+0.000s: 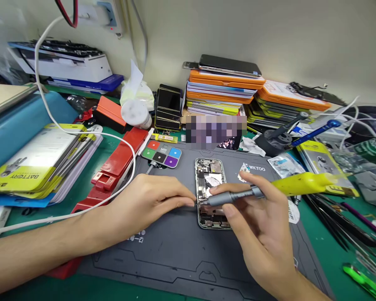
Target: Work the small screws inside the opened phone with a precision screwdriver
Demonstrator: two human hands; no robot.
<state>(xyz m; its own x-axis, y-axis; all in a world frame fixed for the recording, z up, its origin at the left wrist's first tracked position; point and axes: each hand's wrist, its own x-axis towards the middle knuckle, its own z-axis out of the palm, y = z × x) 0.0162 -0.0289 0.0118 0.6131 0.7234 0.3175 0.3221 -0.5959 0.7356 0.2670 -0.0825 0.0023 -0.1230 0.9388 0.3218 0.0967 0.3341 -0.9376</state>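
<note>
An opened smartphone (206, 181) with its inner parts exposed lies on the grey work mat (163, 255). My right hand (266, 238) grips a slim grey screwdriver (232, 196), held nearly level and slanting slightly down to the left. Its tip is over the phone's left side. Close to that tip, my left hand (156, 194) has thumb and fingers pinched together at the phone's left edge. Anything between those fingertips is too small or hidden to make out. The right hand hides part of the phone's right side.
A colored-pad device (162, 154) and a red tool (115, 161) lie left of the phone. Stacked orange cases (225, 77) stand behind. On the right are a yellow bottle (301, 184), tweezers (329, 221) and a dark tool holder (274, 142). A white cable (113, 136) loops across the left.
</note>
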